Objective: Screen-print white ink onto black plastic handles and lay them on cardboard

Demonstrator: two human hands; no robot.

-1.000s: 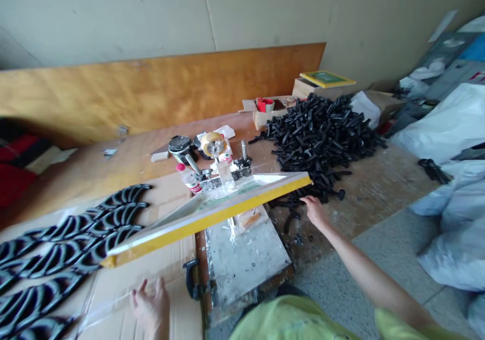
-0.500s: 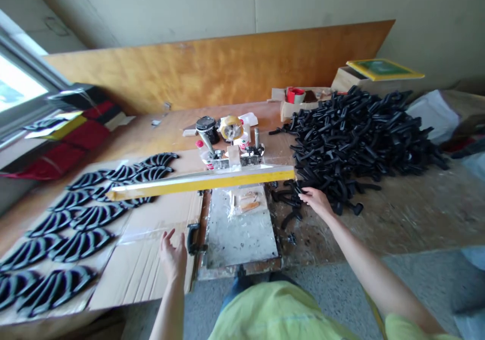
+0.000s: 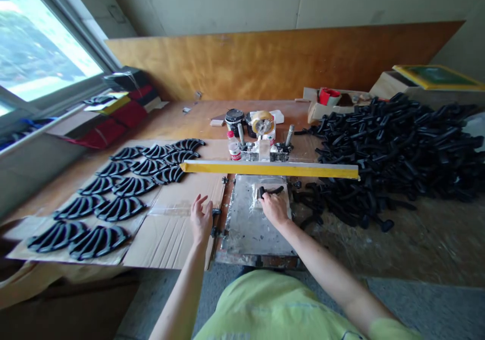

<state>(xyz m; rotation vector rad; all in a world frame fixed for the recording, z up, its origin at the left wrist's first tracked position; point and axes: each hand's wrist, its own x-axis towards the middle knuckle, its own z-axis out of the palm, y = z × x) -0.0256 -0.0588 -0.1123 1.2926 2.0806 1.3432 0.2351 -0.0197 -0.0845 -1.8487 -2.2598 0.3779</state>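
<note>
My right hand (image 3: 273,208) is closed on a curved black plastic piece (image 3: 271,191) and holds it down on the small fixture at the top of the grey metal printing plate (image 3: 250,229). A yellow-framed screen (image 3: 270,168) hangs raised just above it, seen edge-on. My left hand (image 3: 200,219) rests open on the cardboard sheet (image 3: 170,229), fingers spread, beside the plate's black clamp. A big heap of the same black pieces (image 3: 397,148) lies to the right.
Rows of black curved pieces (image 3: 117,193) are laid out on the cardboard at left. Behind the screen stand a tape roll (image 3: 262,123), a black tin (image 3: 234,119) and a small bottle (image 3: 234,148). A wooden board leans on the wall; a window is far left.
My right hand came from the edge of the black heap to the plate, now with a black piece in it. My left hand slid right toward the plate. The view swung left.
</note>
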